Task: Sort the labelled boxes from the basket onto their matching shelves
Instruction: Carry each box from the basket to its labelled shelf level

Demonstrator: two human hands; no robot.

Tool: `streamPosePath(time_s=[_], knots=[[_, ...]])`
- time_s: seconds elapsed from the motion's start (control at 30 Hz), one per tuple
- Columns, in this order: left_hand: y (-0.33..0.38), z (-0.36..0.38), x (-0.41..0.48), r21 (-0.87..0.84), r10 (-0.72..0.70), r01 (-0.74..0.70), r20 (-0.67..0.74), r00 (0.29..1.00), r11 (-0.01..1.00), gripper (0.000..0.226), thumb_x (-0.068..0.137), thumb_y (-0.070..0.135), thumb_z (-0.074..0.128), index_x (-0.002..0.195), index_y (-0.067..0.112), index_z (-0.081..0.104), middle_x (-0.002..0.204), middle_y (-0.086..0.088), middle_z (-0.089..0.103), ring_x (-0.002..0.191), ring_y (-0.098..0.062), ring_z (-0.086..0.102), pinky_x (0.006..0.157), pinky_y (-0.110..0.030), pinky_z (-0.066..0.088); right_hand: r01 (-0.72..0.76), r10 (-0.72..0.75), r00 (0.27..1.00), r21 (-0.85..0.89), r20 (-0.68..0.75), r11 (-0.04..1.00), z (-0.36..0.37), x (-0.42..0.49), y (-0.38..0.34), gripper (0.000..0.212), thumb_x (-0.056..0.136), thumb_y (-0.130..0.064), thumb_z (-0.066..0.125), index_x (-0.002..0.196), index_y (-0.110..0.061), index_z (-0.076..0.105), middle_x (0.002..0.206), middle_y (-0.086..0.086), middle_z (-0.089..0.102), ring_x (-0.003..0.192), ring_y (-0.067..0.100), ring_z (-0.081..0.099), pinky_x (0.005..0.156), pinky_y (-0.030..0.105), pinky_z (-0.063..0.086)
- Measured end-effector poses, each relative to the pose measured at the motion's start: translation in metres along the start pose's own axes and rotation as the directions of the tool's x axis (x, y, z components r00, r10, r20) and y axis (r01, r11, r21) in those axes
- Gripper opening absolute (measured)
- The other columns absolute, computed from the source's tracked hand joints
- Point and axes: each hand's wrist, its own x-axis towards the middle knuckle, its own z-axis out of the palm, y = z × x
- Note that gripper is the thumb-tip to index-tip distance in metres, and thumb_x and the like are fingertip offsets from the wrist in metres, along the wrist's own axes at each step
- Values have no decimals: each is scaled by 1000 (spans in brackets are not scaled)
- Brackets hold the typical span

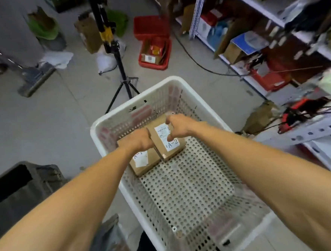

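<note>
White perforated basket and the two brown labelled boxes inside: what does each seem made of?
White perforated basket: probably moulded plastic, smooth, slight sheen, uniform holes. Brown box labelled A-2 and brown box beside it: likely matt cardboard, folded edges, paper labels.

Reaching with both arms into a white perforated basket (172, 79).
Right grip (180, 126) pinching cardboard box A-2 (172, 146), thumb on its label; left grip (140, 140) resting atop neighbouring box A-1 (143, 163), fingers hidden; boxes touching, at basket's far end.
</note>
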Motion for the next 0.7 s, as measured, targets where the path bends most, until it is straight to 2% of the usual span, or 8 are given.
streamPosePath(time_s=[0.07,0.17,0.23,0.37,0.43,0.57,0.63,0.7], knots=[[-5,13,19,7,-23,23,33,999,1000,36,88,20,58,121,5,57,121,-14,60,110,-30,57,87,-35,46,-30,30,1000,53,1,998,15,21,9,69,77,-25,80,134,-5,46,136,12,51,121,28,50,95,33,44],[-13,36,56,-19,-56,57,60,997,998,44,92,20,56,132,4,50,134,-18,53,120,-33,52,90,-34,43,-102,102,995,72,10,992,36,51,29,67,76,-22,80,132,-5,47,131,14,53,116,28,52,90,33,45],[-21,52,83,-43,-83,86,61,995,995,46,91,17,56,134,4,48,135,-17,53,120,-33,52,93,-35,43,-152,152,988,73,11,986,50,69,42,67,76,-21,80,133,-6,46,131,15,54,117,29,53,93,35,47],[-42,95,140,-148,-111,122,82,990,981,57,79,22,63,130,4,47,117,-14,61,94,-25,59,72,-34,50,-202,203,979,95,6,975,75,108,69,69,75,-19,80,133,-7,43,130,14,52,117,29,53,96,36,47],[-65,134,183,-207,-142,148,46,989,967,73,69,33,63,135,7,45,117,-11,61,99,-26,62,77,-37,56,-243,245,969,126,2,962,89,129,81,72,74,-21,81,133,-7,41,130,15,50,119,31,51,97,37,46],[-58,136,183,-354,-264,230,-51,963,907,60,72,16,66,128,0,47,115,-16,59,97,-31,63,79,-40,57,-373,394,919,319,0,871,117,180,90,88,71,-28,84,138,-3,34,137,18,45,128,36,43,103,45,42],[-47,137,183,-422,-311,264,-45,949,867,66,75,13,69,132,-4,40,121,-18,54,108,-32,57,87,-39,53,-394,429,903,423,15,816,134,198,96,93,71,-29,84,140,-2,28,138,19,44,129,37,43,104,46,42],[-37,147,187,-464,-339,280,-48,939,840,82,77,16,73,140,-3,25,135,-18,43,120,-32,48,97,-38,47,-393,437,899,459,12,797,150,204,107,94,75,-27,82,143,-3,21,138,19,43,129,37,42,104,45,41]])
